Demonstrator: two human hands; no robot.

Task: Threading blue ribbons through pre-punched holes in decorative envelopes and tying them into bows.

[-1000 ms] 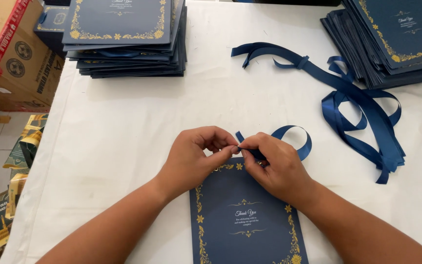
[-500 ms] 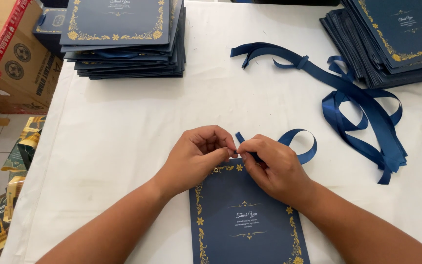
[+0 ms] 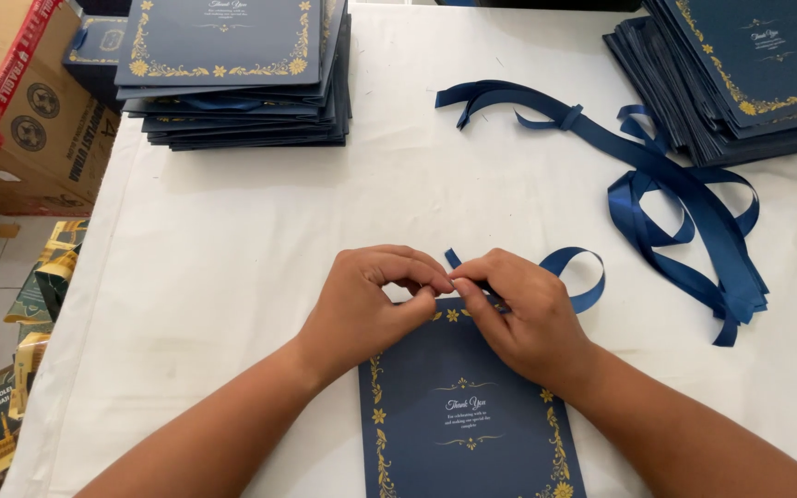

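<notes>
A person's left hand (image 3: 371,300) and right hand (image 3: 520,312) meet fingertip to fingertip at the top edge of a flat navy-blue paper bag with a gold floral border (image 3: 468,415), which lies on a table covered in a white cloth (image 3: 232,249) directly before the wearer. Both hands pinch a narrow navy satin ribbon (image 3: 576,277) at that edge; its short end pokes up between the thumbs, while the glossy remainder curls in an open loop just right of the right hand. Exactly how the ribbon meets the bag is hidden under the fingers. A loose tangle of matching satin ribbons (image 3: 684,212) sprawls across the cloth to the right, well apart from the hands. One stack of identical matte navy bags (image 3: 232,74) sits at the table's far left, and a second, fanned stack (image 3: 740,74) at the far right, touching the tangle's upper end. Brown cardboard cartons with red tape (image 3: 20,101) stand beside the table's left edge, with green-and-gold packets (image 3: 39,286) below them on the floor.
</notes>
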